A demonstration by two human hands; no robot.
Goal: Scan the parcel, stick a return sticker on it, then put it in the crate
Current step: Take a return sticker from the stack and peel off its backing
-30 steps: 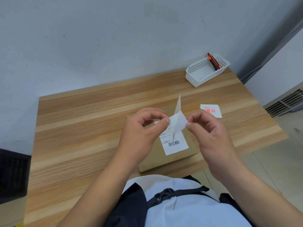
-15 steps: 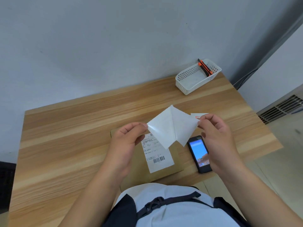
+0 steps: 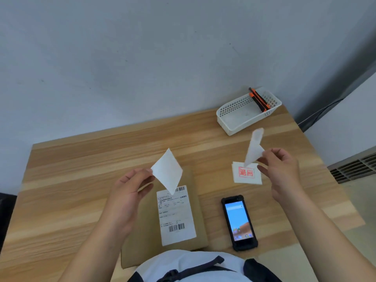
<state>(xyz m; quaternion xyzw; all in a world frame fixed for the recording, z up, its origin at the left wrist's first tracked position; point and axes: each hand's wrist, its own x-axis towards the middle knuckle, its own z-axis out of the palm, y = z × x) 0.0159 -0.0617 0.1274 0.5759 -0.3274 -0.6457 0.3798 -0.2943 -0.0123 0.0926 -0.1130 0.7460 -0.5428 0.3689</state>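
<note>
Brown parcel (image 3: 142, 231), white lattice basket (image 3: 234, 117), red-stamped white sticker stack (image 3: 247, 173), striped wood table (image 3: 81, 180).

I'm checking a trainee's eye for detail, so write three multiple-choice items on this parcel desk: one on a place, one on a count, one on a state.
1. Where does the phone lie?
A. In the white basket
B. On the table, right of the parcel
C. On top of the parcel

2. How many barcodes show on the parcel's shipping label?
A. Two
B. None
C. Five

3. What is the state of the phone's screen?
A. Dark
B. Cracked
C. Lit

Answers:
1. B: the phone rests flat on the table beside the brown parcel, while the white basket holds only an orange and black tool.
2. A: one barcode sits near the label's top edge, one near its bottom.
3. C: the screen glows blue with icons showing.
</note>
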